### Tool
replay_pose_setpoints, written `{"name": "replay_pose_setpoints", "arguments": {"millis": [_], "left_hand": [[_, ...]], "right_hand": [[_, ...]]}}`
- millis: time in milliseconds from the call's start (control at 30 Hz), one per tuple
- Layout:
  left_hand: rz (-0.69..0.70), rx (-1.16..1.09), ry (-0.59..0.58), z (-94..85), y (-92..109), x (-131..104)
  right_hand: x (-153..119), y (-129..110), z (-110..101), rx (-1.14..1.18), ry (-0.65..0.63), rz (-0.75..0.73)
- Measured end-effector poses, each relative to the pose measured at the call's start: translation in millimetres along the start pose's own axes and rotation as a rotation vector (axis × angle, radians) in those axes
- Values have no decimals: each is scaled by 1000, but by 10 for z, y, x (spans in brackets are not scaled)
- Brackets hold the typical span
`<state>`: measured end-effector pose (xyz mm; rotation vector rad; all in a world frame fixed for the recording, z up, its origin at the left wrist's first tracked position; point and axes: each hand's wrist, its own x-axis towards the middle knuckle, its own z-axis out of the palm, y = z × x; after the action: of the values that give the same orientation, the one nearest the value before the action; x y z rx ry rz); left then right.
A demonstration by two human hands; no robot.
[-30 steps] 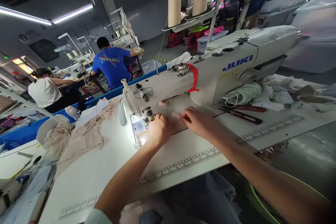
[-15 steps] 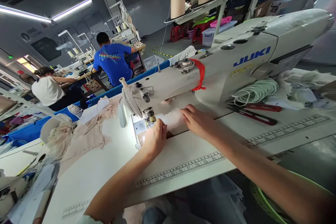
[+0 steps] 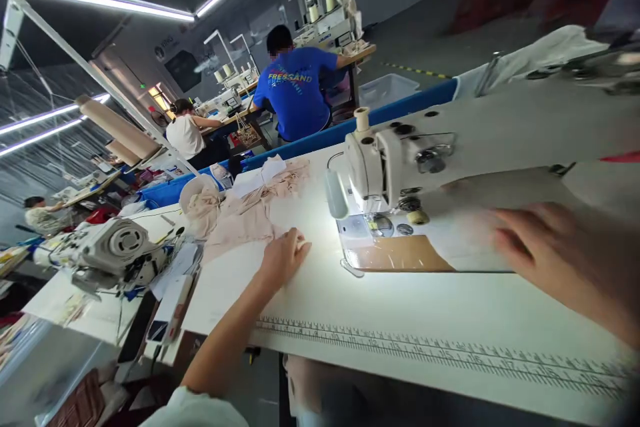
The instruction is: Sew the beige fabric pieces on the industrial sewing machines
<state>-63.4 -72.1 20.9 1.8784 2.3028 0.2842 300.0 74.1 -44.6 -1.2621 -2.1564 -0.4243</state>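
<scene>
My left hand [image 3: 285,257] is over the white table, left of the sewing machine [image 3: 373,167], near the beige fabric pieces [image 3: 240,223]. Its fingers are curled together; a small pale bit shows at the fingertips, too little to name. To the right of the needle area, my right hand [image 3: 543,250] is smeared by motion under the machine arm. Its thumb and fingers look apart, and I see nothing between them. Between this hand and the presser foot, the metal bed with a tan patch [image 3: 400,253] lies lit by the lamp.
A ruler strip [image 3: 415,350] runs along the table's front edge. At the left stand another sewing machine [image 3: 115,247] and a stack of papers [image 3: 175,280]. A blue trough [image 3: 400,113] borders the table's back. Co-workers sit beyond, one in a blue shirt [image 3: 295,90].
The view has swung left. My left hand has moved away from the needle to the table's left; my right hand has drawn apart from it. The pale cloth between them no longer shows clearly.
</scene>
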Motion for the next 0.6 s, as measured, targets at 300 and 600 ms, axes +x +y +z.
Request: {"name": "replay_pose_setpoints", "arguments": {"millis": [300, 600], "left_hand": [[219, 84, -16, -385, -739, 433], [204, 118, 16, -471, -716, 495]], "right_hand": [[0, -112, -159, -21, 52, -61], [-14, -117, -268, 77, 30, -74]]}}
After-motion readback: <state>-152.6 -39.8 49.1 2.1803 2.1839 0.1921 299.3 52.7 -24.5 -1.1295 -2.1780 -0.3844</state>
